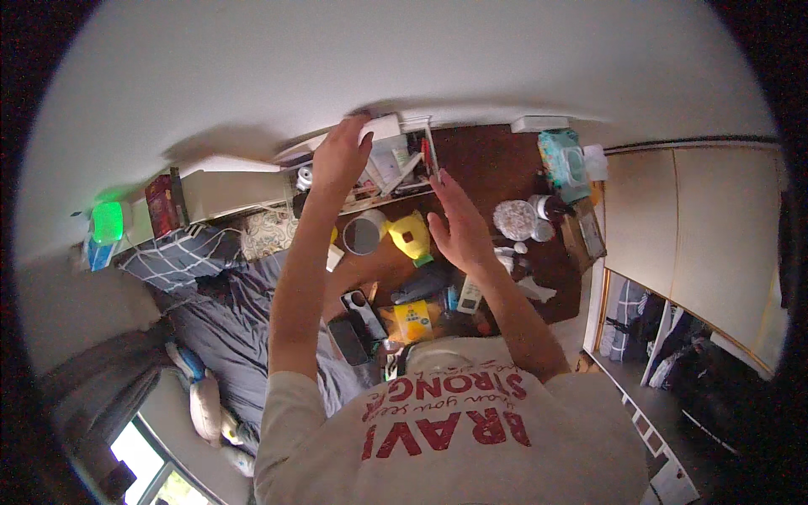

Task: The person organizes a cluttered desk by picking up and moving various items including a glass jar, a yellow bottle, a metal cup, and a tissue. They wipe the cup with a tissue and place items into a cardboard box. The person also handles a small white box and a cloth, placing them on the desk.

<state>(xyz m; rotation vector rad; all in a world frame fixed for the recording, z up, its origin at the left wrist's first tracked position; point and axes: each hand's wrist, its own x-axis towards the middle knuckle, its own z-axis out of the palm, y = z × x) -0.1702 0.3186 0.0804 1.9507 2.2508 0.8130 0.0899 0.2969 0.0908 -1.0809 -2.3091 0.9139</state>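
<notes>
Both arms reach forward to a white wire basket point(432, 148) against the wall, filled with papers, packets and small items. My left hand point(344, 148) lies over the basket's left part, thumb apart; its fingertips are blurred near a pale box or book edge point(386, 124), and whether they grip it cannot be told. My right hand point(461, 224) is at the basket's right front corner, its fingertips at the wire and its thumb apart from the fingers. Between the forearms, a yellow bottle with a green cap point(411, 237) lies beside a round mirror or lid point(365, 232).
Nearer me on the brown table point(473, 151) are a yellow packet point(413, 320), a dark phone point(349, 341) and a remote control point(469, 295). To the right stand a teal wipes pack point(564, 165), jars point(516, 219) and a cardboard box point(582, 237). A bed point(221, 322) is at left.
</notes>
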